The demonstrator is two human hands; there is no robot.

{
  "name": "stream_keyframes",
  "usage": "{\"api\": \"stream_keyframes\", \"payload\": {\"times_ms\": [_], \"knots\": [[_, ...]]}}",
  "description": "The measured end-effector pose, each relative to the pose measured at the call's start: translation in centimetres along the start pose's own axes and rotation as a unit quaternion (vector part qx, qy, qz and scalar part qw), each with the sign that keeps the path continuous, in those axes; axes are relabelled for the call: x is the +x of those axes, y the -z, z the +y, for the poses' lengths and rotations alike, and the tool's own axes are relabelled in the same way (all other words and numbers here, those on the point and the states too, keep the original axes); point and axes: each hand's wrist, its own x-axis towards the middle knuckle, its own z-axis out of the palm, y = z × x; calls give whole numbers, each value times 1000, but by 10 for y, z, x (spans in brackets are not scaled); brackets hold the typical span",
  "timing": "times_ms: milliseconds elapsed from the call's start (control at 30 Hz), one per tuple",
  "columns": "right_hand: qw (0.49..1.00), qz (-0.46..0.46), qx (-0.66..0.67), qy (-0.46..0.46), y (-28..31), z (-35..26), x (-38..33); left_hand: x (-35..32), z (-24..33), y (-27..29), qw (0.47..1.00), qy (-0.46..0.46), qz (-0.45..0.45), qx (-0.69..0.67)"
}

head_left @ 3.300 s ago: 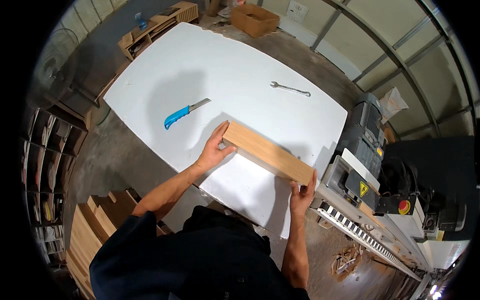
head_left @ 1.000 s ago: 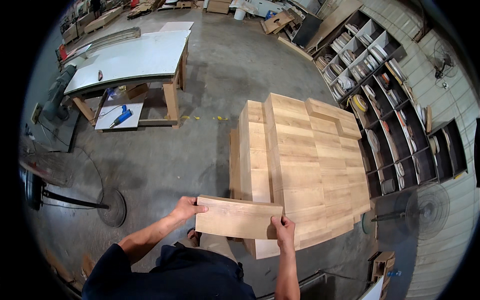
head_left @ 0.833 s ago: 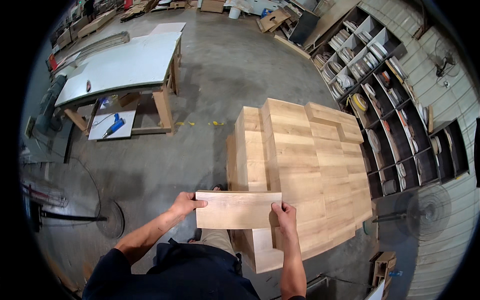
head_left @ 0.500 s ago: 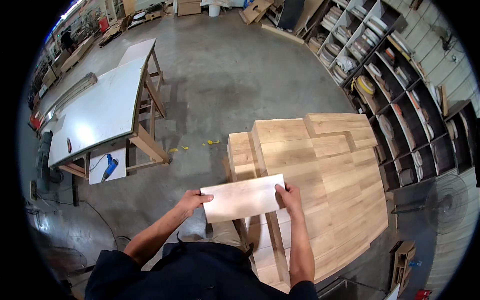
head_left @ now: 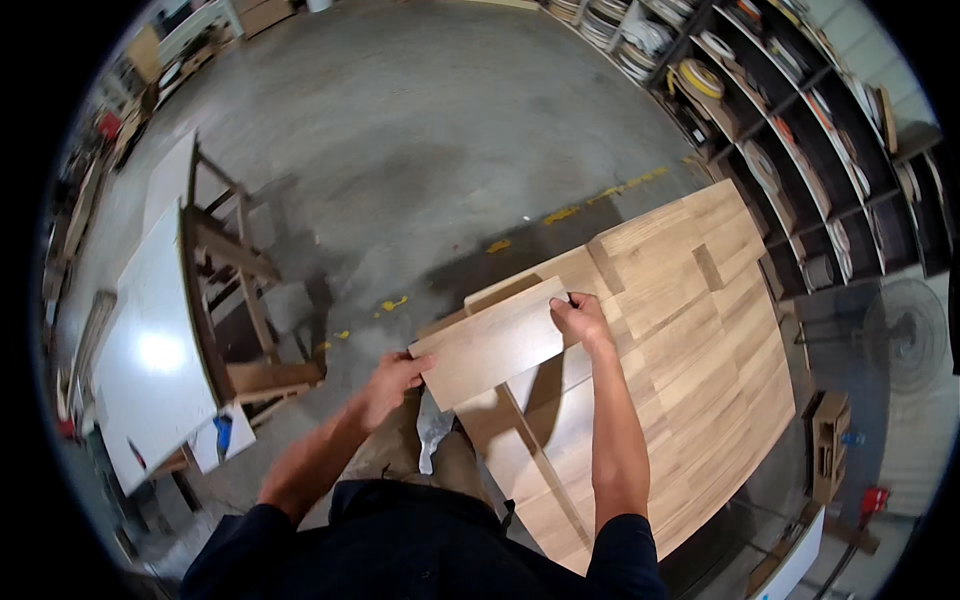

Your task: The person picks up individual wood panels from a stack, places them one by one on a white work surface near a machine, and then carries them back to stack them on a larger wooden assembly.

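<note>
A flat rectangular light wood board is held at its two ends, its right end farther from me than its left. My left hand grips the left end, with the thumb on top and the other fingers mostly hidden beneath. On the right end, my right hand is closed in the same way. Below and to the right spreads a large stack of similar wood blocks or boards, laid in close rows. The held board overlaps the stack's near-left part, where the top is lower, and casts a shadow there.
At left stands a white-topped worktable on wooden legs, with a blue power tool on a lower panel. Dark shelving holding several rolls lines the right side. A fan stands beyond the stack. Yellow marks cross the concrete floor.
My view has turned and shifted toward the stack. The board, still in both hands, has tilted so that its right end points farther away, and it now covers more of the stack's left edge.
</note>
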Motion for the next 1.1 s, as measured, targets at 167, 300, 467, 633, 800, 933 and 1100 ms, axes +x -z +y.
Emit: {"api": "stream_keyframes", "payload": {"times_ms": [167, 300, 467, 633, 800, 933, 1100], "knots": [[990, 61, -126, 17, 5, -17, 20, 53, -2, 18, 994, 108, 20, -2], [966, 227, -111, 46, 2, -2, 19, 62, 15, 4, 992, 123, 3, -21], [865, 495, 66, 49, -46, 28, -9, 86, 9, -4, 985, 168, 29, -34], [872, 405, 273, -15, -59, 24, -9, 105, 19, -32, 982, 170, 77, -40], [872, 410, 266, -7, -51, 24, -2, 111, 20, -43, 983, 165, 77, -22], [871, 412, 268, -17, -47, 28, 2, 112, 26, -47, 987, 143, 68, -4], [854, 425, 301, 6, -47, 21, 4, 116, 29, -48, 985, 155, 78, 18]]}}
